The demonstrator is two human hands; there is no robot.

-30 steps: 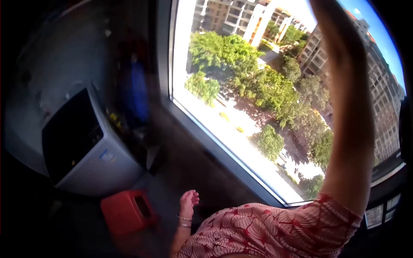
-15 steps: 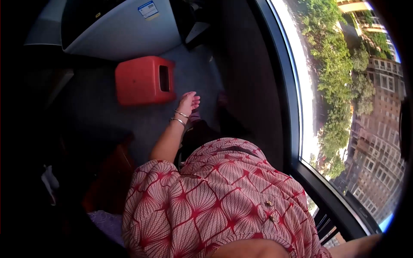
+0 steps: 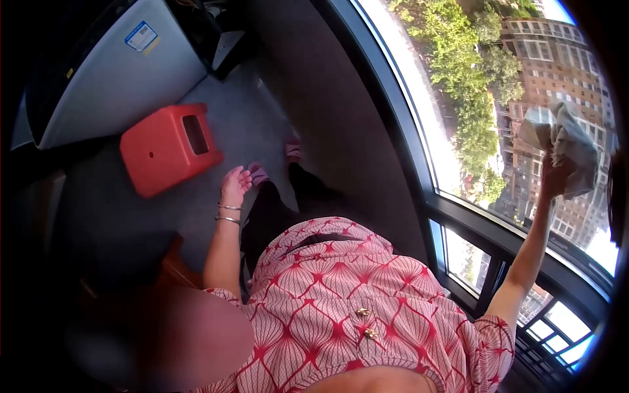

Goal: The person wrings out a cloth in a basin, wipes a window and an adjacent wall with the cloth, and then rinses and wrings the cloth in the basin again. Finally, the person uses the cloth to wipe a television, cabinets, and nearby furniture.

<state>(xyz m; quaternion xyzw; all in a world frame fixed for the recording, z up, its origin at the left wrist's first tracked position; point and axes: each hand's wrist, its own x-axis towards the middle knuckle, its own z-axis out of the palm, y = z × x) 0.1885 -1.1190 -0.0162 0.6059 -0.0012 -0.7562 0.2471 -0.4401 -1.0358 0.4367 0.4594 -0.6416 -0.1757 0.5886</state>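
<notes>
My right hand is raised at the right, its fingers closed round a pale greyish cloth in front of the window glass. The cloth hangs bunched over and beside the fingers. My left hand hangs low at my side, palm partly up, fingers loosely curled and apart, with nothing in it. Two bangles circle the left wrist. The red stool stands on the floor just beyond the left hand, not touching it.
A large window with a dark frame runs along the right, with railings below. A grey-white appliance stands at the upper left. My feet in pink footwear are on the grey floor. A blurred round shape covers the lower left.
The view has swung down and round from the window to my body and floor. My right arm, earlier stretched across the window, now shows its hand with the cloth. My left hand stays low.
</notes>
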